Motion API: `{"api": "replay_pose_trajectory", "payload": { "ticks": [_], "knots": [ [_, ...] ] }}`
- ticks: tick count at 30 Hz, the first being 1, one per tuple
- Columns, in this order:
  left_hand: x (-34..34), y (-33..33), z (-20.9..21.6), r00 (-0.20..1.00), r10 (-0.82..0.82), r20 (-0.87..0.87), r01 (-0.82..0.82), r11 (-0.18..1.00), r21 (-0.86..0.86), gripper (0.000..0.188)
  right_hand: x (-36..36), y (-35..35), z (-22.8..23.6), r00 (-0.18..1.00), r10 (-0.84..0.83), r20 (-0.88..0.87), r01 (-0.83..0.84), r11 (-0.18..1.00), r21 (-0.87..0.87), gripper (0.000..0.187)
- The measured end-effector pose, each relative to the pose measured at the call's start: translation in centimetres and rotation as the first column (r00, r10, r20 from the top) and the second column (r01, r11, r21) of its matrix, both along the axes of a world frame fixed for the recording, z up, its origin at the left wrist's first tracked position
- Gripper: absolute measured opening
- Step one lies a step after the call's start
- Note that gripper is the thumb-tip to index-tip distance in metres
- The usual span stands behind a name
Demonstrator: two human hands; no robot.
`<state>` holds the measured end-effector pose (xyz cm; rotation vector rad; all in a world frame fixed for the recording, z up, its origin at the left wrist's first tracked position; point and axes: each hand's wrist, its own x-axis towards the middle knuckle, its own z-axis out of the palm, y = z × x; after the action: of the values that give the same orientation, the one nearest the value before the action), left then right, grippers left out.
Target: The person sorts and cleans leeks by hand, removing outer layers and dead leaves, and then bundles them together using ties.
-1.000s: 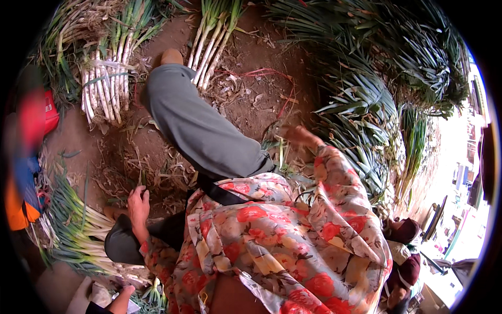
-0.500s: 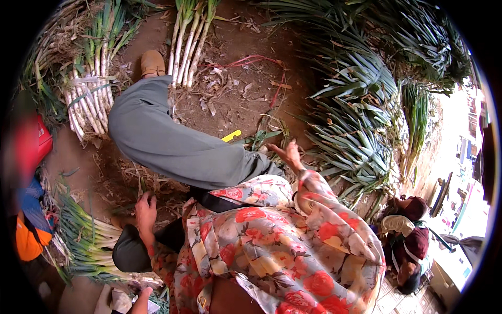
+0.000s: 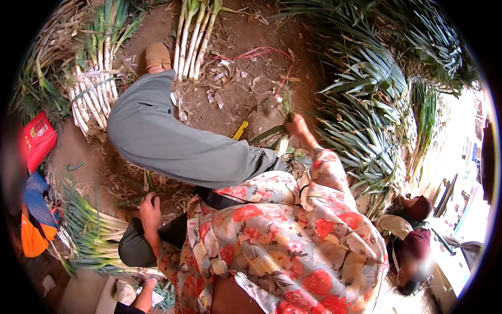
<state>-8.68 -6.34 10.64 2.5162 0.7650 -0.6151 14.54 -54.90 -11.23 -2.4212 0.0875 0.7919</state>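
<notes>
My right hand (image 3: pixel 301 130) is closed around a leek (image 3: pixel 283 144), low over the soil just right of my bent knee. Green leaves stick out past its fingers, and a pale stem shows below. Near that hand a yellow strip-like handle (image 3: pixel 240 130) lies on the ground. My left hand (image 3: pixel 150 213) is beside my other leg, its fingers curled together. What those fingers hold, if anything, is too dark to make out. A thin green stalk (image 3: pixel 149 181) shows just past its fingertips.
Trimmed leeks (image 3: pixel 194 44) lie ahead, with a tied bundle (image 3: pixel 94 97) to their left. Untrimmed leeks (image 3: pixel 361 120) are heaped along the right. More leeks (image 3: pixel 99 233) lie at the lower left, near a red bag (image 3: pixel 39 138). Another person (image 3: pixel 410 246) is at the lower right.
My right hand has moved up and forward and has gone from spread fingers to a grip on a leek. The left hand has shifted slightly, its fingers more curled.
</notes>
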Motion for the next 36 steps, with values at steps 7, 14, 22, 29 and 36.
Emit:
{"api": "replay_pose_trajectory", "payload": {
  "ticks": [7, 14, 22, 29, 36],
  "knots": [
    [2.1, -0.4, -0.1, 0.999, -0.044, -0.008, 0.044, 0.999, 0.012, 0.027, -2.0, -0.1, 11.9, 0.822, -0.332, -0.463, 0.511, 0.789, 0.341, 0.016],
    [2.5, 0.6, 0.6, 0.996, -0.034, 0.083, 0.033, 0.999, 0.020, 0.027, -3.7, 3.0, 15.3, 0.969, -0.176, -0.175, 0.211, 0.955, 0.206, 0.022],
    [1.2, 0.8, 0.4, 1.000, -0.013, 0.013, 0.013, 1.000, 0.016, 0.028, 2.2, 3.3, 24.2, 0.869, -0.336, -0.363, 0.472, 0.785, 0.402, 0.017],
    [3.1, -1.0, 0.4, 0.996, 0.007, 0.086, -0.004, 0.999, -0.039, 0.029, 7.8, -10.3, 20.3, 0.899, -0.309, 0.311, 0.304, 0.950, 0.066, 0.027],
    [3.5, -0.3, -1.1, 0.989, -0.133, 0.064, 0.134, 0.991, 0.002, 0.025, 11.8, -6.6, 43.1, 0.737, -0.426, 0.525, 0.397, 0.901, 0.174, 0.023]
  ]
}}
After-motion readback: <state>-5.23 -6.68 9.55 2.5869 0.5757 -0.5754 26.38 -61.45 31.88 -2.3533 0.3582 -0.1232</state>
